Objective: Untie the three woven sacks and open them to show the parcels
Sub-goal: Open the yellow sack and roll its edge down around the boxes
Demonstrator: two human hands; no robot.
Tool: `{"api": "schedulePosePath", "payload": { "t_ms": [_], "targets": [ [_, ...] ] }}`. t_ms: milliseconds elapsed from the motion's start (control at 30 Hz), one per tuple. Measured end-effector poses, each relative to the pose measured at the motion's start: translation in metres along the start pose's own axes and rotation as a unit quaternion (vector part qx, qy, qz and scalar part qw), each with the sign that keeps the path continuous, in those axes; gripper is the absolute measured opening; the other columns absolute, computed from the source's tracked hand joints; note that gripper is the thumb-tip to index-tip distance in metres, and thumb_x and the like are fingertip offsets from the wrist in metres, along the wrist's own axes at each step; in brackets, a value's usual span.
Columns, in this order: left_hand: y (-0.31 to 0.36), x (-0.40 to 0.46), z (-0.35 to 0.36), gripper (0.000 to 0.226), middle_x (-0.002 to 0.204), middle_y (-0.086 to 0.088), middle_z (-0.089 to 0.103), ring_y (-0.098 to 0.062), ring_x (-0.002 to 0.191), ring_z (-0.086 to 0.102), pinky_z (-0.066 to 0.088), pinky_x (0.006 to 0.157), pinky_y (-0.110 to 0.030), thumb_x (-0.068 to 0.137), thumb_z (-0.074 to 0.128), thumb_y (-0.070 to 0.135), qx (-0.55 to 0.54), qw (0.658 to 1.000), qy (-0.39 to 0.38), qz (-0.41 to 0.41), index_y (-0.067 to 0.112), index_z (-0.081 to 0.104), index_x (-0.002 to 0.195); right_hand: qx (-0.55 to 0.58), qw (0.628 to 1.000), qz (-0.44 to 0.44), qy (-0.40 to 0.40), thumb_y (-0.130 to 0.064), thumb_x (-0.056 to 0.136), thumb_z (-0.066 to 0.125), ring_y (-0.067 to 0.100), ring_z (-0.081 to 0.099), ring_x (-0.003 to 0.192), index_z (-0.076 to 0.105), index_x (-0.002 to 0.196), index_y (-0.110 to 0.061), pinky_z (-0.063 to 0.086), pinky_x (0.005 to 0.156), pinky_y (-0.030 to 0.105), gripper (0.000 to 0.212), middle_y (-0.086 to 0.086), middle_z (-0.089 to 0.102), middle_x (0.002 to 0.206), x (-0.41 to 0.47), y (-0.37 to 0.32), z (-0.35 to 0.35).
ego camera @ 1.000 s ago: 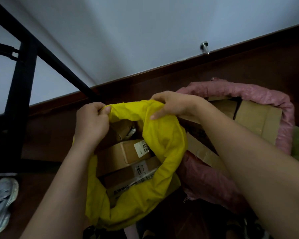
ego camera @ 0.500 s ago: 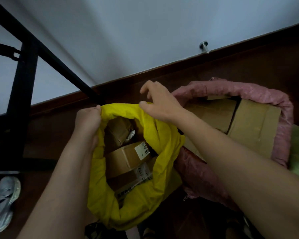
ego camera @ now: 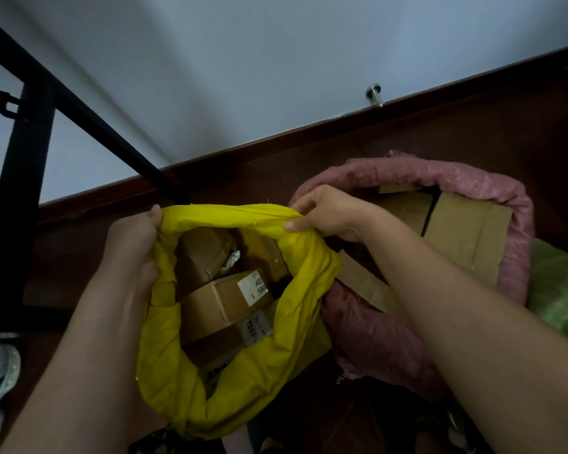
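The left hand (ego camera: 130, 244) is gripping the left rim of the yellow sack (ego camera: 177, 381) with curled fingers. The sack is standing open on the floor, showing cardboard parcels (ego camera: 223, 299). The right hand (ego camera: 328, 214) is pinching the far rim. Just beside, the pink sack (ego camera: 374, 332) is lying open, showing boxes (ego camera: 466, 234).

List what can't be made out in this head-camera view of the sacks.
- Green sack: cut off by the right edge; tied or open cannot be told.
- Pink sack: its near side is crossed by the right forearm, so some boxes are hidden.
- Yellow sack: lower parcels are covered by the top cardboard boxes; label text is mostly too small.
- Left hand: its fingertips are hidden in the rim.
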State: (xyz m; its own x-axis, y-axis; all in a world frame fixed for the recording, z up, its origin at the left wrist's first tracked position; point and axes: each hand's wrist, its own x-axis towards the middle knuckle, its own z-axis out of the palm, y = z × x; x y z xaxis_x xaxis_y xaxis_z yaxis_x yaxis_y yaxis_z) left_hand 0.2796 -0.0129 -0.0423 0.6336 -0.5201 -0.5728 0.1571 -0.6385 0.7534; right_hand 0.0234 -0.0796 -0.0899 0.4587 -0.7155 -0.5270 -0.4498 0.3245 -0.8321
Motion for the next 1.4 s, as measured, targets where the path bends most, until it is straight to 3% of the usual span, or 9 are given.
{"api": "schedulePosePath", "payload": {
  "t_ms": [100,233,433,633,900,1067,1167,1267,1400],
  "targets": [
    [-0.009,-0.006,0.003,0.026,0.111,-0.003,0.062,-0.021,0.106,0.058,0.045,0.095,-0.037,0.087,0.065,0.026,0.153,0.972,0.094,0.149,0.015,0.067,0.111,0.175,0.984,0.032,-0.033,-0.010,0.092,0.059,0.024,0.068,0.087,0.069,0.100,-0.002,0.057,0.077,0.033,0.015,0.015,0.070,0.097,0.006,0.016,0.007],
    [-0.015,-0.027,0.019,0.030,0.112,-0.005,0.065,-0.021,0.110,0.058,0.039,0.099,-0.031,0.078,0.061,0.003,0.350,0.795,0.043,0.493,0.012,0.069,0.106,0.227,0.973,0.038,-0.010,-0.009,0.099,0.047,0.024,0.064,0.089,0.063,0.111,0.004,0.053,0.086,0.037,0.025,0.015,0.068,0.097,0.015,0.020,0.017],
    [-0.033,-0.025,0.045,0.035,0.117,0.001,0.063,-0.021,0.118,0.054,0.018,0.112,-0.046,0.090,0.060,0.031,0.519,0.669,-0.075,0.527,0.027,0.059,0.125,0.164,0.984,-0.010,0.070,-0.009,0.100,0.045,0.009,0.052,0.077,0.057,0.101,-0.013,0.044,0.066,0.020,0.013,0.000,0.055,0.085,0.022,0.011,0.034],
    [-0.024,-0.015,0.049,0.014,0.081,-0.003,0.063,-0.030,0.084,0.058,0.044,0.084,-0.044,0.092,0.055,0.019,0.474,0.719,-0.009,0.508,0.017,0.068,0.088,-0.025,0.995,-0.063,0.066,-0.064,0.082,0.057,0.015,0.056,0.099,0.040,0.111,-0.017,0.044,0.079,0.032,0.057,-0.003,0.055,0.105,0.006,-0.010,0.054],
    [-0.015,0.000,0.032,0.021,0.075,-0.007,0.062,-0.030,0.080,0.059,0.046,0.084,-0.044,0.095,0.053,0.023,0.377,0.841,0.040,0.387,0.010,0.067,0.085,-0.290,0.956,0.028,0.045,-0.028,0.063,0.086,0.034,0.047,0.119,0.029,0.130,-0.017,0.047,0.093,0.048,0.088,0.013,0.047,0.129,-0.001,-0.006,0.055],
    [-0.013,0.001,0.033,0.018,0.080,-0.010,0.064,-0.032,0.084,0.060,0.047,0.088,-0.048,0.095,0.052,0.022,0.348,0.871,0.040,0.344,0.018,0.064,0.082,-0.359,0.933,0.027,-0.021,-0.031,0.076,0.079,0.021,0.058,0.104,0.055,0.131,-0.010,0.050,0.075,0.017,0.064,0.004,0.061,0.116,-0.012,-0.016,0.017],
    [-0.010,-0.001,0.033,0.017,0.082,-0.010,0.061,-0.028,0.083,0.057,0.044,0.080,-0.039,0.095,0.052,0.019,0.324,0.889,0.050,0.321,0.016,0.064,0.084,-0.086,0.990,0.068,-0.088,-0.017,0.083,0.072,0.019,0.062,0.091,0.059,0.128,-0.004,0.056,0.073,0.020,0.048,0.007,0.065,0.101,-0.010,0.008,0.007],
    [-0.009,-0.003,0.031,0.015,0.084,-0.010,0.058,-0.022,0.082,0.052,0.038,0.074,-0.032,0.096,0.051,0.018,0.304,0.901,0.062,0.304,0.016,0.061,0.084,0.264,0.949,0.103,-0.137,-0.007,0.095,0.053,0.019,0.064,0.090,0.055,0.127,0.000,0.057,0.078,0.030,0.033,0.009,0.067,0.101,-0.006,0.036,0.013],
    [-0.014,-0.005,0.032,0.018,0.084,-0.008,0.059,-0.021,0.081,0.052,0.036,0.073,-0.030,0.097,0.051,0.017,0.319,0.884,0.049,0.339,0.010,0.068,0.093,0.329,0.936,0.127,-0.021,-0.014,0.103,0.040,0.022,0.063,0.087,0.058,0.124,-0.005,0.056,0.072,0.029,0.030,0.011,0.064,0.096,0.002,0.043,0.039]
  ]
}}
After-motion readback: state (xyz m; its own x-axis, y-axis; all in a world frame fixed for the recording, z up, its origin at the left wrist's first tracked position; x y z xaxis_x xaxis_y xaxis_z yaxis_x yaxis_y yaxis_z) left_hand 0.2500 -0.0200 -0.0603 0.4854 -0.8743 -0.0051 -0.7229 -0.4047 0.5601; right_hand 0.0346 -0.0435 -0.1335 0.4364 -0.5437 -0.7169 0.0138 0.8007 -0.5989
